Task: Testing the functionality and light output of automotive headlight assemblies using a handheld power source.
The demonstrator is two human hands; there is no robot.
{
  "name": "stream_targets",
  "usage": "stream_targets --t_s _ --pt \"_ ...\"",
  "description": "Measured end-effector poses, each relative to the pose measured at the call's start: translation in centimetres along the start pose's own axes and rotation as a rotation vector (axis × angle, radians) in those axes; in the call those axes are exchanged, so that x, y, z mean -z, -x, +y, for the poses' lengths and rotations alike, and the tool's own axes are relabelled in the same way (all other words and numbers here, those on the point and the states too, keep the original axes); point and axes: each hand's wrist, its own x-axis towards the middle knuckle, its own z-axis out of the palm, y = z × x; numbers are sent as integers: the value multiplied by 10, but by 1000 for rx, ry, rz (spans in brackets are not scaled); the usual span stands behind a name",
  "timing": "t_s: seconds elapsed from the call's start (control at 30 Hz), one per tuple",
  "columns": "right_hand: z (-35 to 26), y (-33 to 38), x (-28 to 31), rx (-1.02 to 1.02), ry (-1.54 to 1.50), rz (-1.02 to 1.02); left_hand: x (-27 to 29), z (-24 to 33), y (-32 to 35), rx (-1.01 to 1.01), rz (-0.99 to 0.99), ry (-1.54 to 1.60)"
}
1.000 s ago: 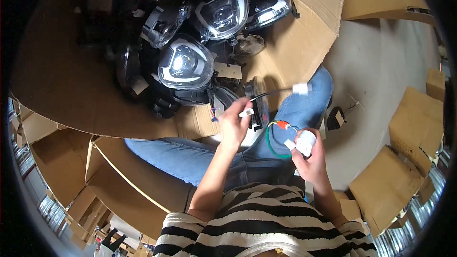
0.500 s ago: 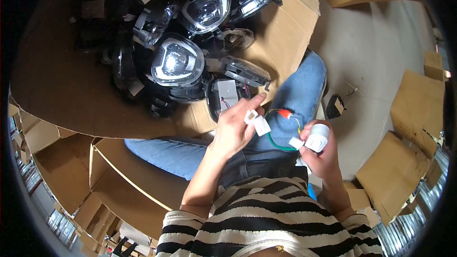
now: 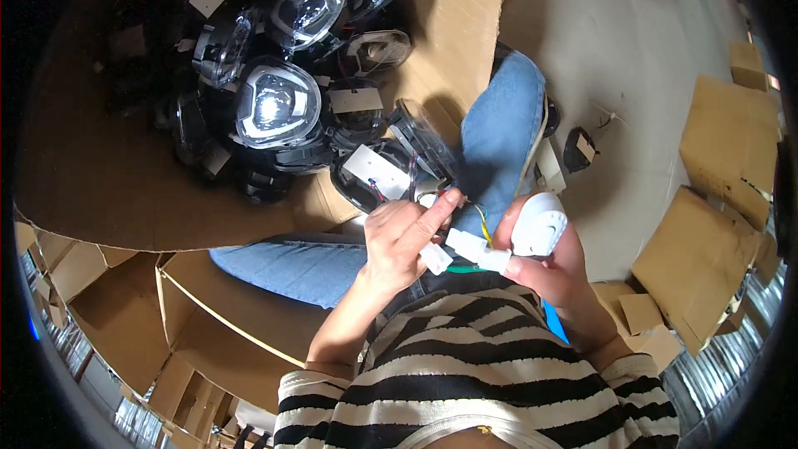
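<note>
My left hand (image 3: 397, 241) is closed on a white plug connector (image 3: 435, 259), with coloured wires by its fingertips. My right hand (image 3: 555, 270) grips a white rounded plastic device (image 3: 539, 224) and pinches a small white connector (image 3: 496, 260). Between the hands, another white connector (image 3: 467, 244) lies close against the one in my right fingers; whether they are joined I cannot tell. A green wire (image 3: 464, 268) runs below them, and a yellow wire (image 3: 485, 224) hangs above. Just beyond my left hand, a black lamp unit with a white plate (image 3: 376, 171) lies in the box.
A large cardboard box (image 3: 108, 208) in front of me holds several headlamps (image 3: 278, 104). My jeans-clad leg (image 3: 503, 120) rests beside its edge. A small black part (image 3: 580, 150) lies on the floor at right, near open cartons (image 3: 690, 258). Another open carton (image 3: 224, 324) stands at left.
My hands have come closer together, bringing the white connectors near each other. The white device has turned in my right hand. The view has shifted, so the box's lamps appear further left.
</note>
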Motion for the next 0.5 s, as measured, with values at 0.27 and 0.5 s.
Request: stream_targets --t_s 0.27,0.5 --pt "11 7 0 -14 184 83 4 -3 8 -131 -25 -133" --pt "24 9 -1 117 40 40 6 4 19 -124 -85 -130"
